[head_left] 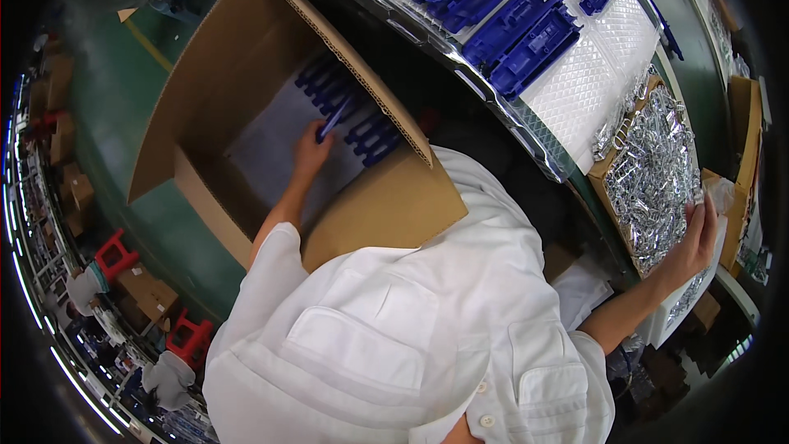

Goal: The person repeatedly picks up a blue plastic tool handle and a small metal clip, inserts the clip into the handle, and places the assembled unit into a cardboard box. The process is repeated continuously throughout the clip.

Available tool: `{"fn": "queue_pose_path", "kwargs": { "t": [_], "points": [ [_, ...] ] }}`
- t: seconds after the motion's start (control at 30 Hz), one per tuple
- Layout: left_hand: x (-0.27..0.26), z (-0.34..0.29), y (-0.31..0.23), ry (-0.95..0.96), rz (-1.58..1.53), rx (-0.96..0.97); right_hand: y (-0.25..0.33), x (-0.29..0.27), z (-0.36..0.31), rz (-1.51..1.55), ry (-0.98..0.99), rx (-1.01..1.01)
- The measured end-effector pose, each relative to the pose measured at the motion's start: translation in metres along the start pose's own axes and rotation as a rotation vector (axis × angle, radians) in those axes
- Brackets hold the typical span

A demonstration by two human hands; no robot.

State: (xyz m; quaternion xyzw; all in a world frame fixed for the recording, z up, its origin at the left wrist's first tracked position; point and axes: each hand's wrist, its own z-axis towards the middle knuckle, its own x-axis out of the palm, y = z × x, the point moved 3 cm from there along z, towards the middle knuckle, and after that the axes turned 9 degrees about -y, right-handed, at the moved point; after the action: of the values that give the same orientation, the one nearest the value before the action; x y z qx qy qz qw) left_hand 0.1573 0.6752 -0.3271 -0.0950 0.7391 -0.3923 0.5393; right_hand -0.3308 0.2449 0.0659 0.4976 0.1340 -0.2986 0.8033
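Inside a large open cardboard box point(386, 201) on the left, my left hand point(309, 152) is closed on a slim blue plastic part point(332, 121). Beside that part, a row of similar blue plastic parts point(374, 138) lies on a pale liner sheet point(261, 144) in the box. My right hand point(697, 240) reaches out to the far right, past the edge of a heap of shiny bent metal pieces point(657, 168). Its fingers are pinched together, with a small shiny metal piece point(699, 196) at the fingertips; its exact shape is too small to tell.
Several blue plastic housings point(526, 37) lie on the quilted clear covering point(575, 103) of the workbench, whose metal edge point(485, 90) runs beside the box. Another carton point(744, 156) stands at the far right. Red stools point(115, 256) stand on the green floor at left.
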Motion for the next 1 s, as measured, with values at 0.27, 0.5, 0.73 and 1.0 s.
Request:
{"fn": "queue_pose_path", "kwargs": {
  "t": [0.27,0.5,0.73,1.0],
  "points": [
    [-0.135,-0.002,-0.089,-0.231,0.137,0.252,-0.033,-0.013,-0.057,0.41,0.067,0.063],
    [-0.255,-0.024,-0.245,-0.318,-0.09,0.156,0.026,0.025,-0.1,0.824,0.405,0.085],
    [-0.217,-0.026,-0.379,0.351,-0.178,0.611,0.132,0.065,-0.127,0.857,0.949,-0.04],
    [-0.136,-0.026,-0.466,0.68,-0.319,0.792,0.092,0.072,-0.155,0.714,1.231,0.291]
  ]
}}
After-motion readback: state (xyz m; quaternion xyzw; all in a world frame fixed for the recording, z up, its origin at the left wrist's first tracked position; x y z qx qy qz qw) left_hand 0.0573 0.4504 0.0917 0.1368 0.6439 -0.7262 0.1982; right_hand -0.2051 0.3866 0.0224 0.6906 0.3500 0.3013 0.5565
